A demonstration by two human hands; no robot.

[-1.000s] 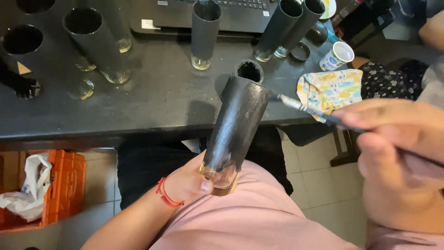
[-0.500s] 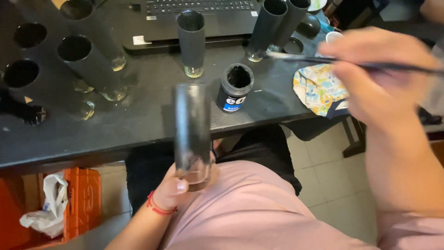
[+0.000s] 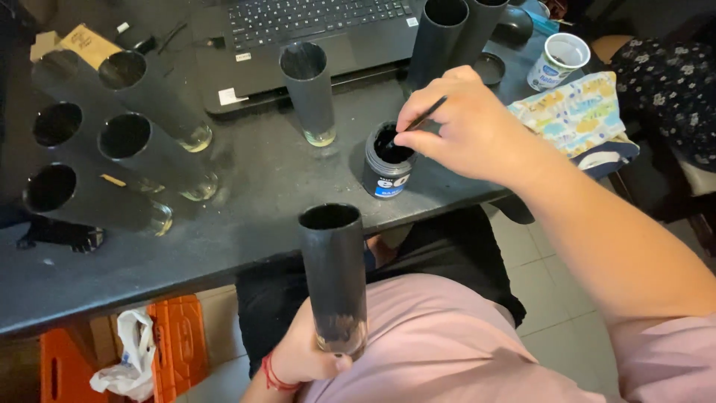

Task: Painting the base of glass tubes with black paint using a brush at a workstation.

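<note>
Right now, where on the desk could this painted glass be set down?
Bare desk lies between the paint jar, the left cluster of black glasses and the near edge. Near the laptop and patterned cloth, it's crowded.

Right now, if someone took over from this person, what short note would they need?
Left hand: grips the base of a tall glass, upright above the lap, painted black except a clear band at its bottom.
Right hand: holds a thin brush, tip dipped in the open black paint jar on the table.
Done: several black glasses stand on the table.
Left: the clear band.
</note>
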